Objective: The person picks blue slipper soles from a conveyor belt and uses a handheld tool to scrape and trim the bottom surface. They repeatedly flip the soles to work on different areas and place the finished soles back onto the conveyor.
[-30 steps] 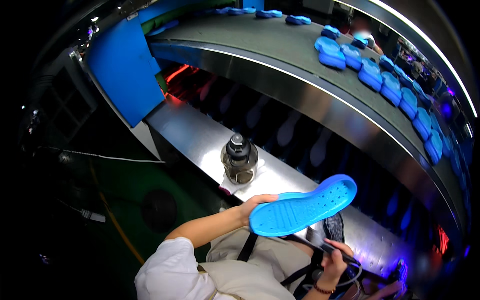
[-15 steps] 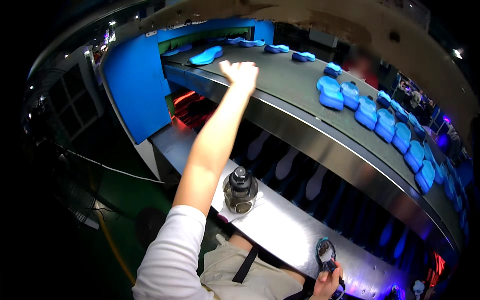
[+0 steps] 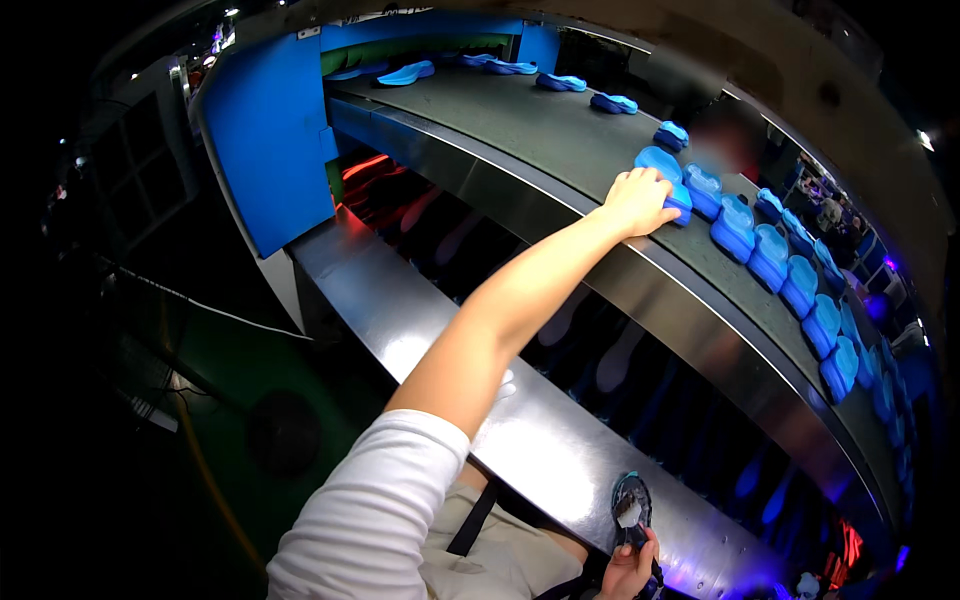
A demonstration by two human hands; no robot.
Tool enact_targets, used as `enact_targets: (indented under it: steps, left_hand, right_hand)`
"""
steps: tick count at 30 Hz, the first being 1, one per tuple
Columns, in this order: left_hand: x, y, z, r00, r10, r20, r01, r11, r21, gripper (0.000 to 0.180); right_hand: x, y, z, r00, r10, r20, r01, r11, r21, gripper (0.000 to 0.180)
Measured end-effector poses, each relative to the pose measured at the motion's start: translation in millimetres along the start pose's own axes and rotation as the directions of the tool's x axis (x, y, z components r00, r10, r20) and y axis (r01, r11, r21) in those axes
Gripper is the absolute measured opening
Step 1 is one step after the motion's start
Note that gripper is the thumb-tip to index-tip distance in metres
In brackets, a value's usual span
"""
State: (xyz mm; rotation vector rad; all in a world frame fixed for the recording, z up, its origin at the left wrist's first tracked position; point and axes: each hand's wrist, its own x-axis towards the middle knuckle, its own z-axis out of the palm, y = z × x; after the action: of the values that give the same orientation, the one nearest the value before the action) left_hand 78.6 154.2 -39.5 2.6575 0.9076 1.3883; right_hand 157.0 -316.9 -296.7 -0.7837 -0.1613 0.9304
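Observation:
My left hand [image 3: 640, 204] reaches over the belt, its fingers curled onto a blue shoe sole [image 3: 660, 162] at the near end of a line of soles. Its palm side is hidden. Low in the picture, the fingers of my right hand [image 3: 630, 570] are closed on a dark, shoe-shaped piece [image 3: 628, 500] with a teal edge and a pale patch in its middle. That piece is over the metal ledge [image 3: 545, 450]. More two-tone blue soles [image 3: 768, 258] stand close together to the right of my left hand.
The dark conveyor belt [image 3: 500, 115] curves from the blue machine housing [image 3: 265, 150] towards the right. Single soles [image 3: 405, 73] lie along its far part. Below it, a slot glows red [image 3: 365, 180] and holds pale sole shapes. A person [image 3: 725, 140] is beyond the belt.
My left hand has moved right along the belt, from open in the air to a blue sole. My left arm now covers the dark bottle on the ledge. The right hand keeps its hold.

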Motion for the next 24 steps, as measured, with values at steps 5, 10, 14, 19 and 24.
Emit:
enact_targets:
  steps: [5, 10, 14, 19, 24]
  left_hand:
    - [-52.7, 43.3, -19.5, 0.858, -0.211, -0.468, -0.163, 0.752, -0.638, 0.021]
    - [-152.8, 31.8, -69.2, 0.831, -0.112, 0.545, 0.444, -0.457, -0.77, 0.056]
    - [-254.9, 23.1, -60.2, 0.911, -0.024, 0.412, 0.331, -0.552, -0.765, 0.088]
    - [-334.0, 44.2, -29.8, 0.671, 0.095, 0.735, 0.665, -0.515, -0.541, 0.097]
    - [-376.5, 111.9, -11.0, 0.55, 0.225, 0.804, 0.521, -0.845, -0.12, 0.097]
  right_hand:
    - [-2.6, -10.9, 4.4, 0.979, -0.199, -0.039, 0.19, 0.968, -0.163, 0.033]
    - [0.7, -19.4, 18.4, 0.967, -0.253, -0.015, 0.249, 0.958, -0.142, 0.031]
    - [-12.4, -26.4, 30.2, 0.952, -0.286, 0.107, 0.3, 0.941, -0.154, 0.032]
    - [-11.9, -21.4, 43.4, 0.948, -0.216, 0.235, 0.26, 0.949, -0.177, 0.026]
    - [8.3, 3.5, 88.2, 0.972, -0.004, 0.235, 0.069, 0.961, -0.267, 0.021]
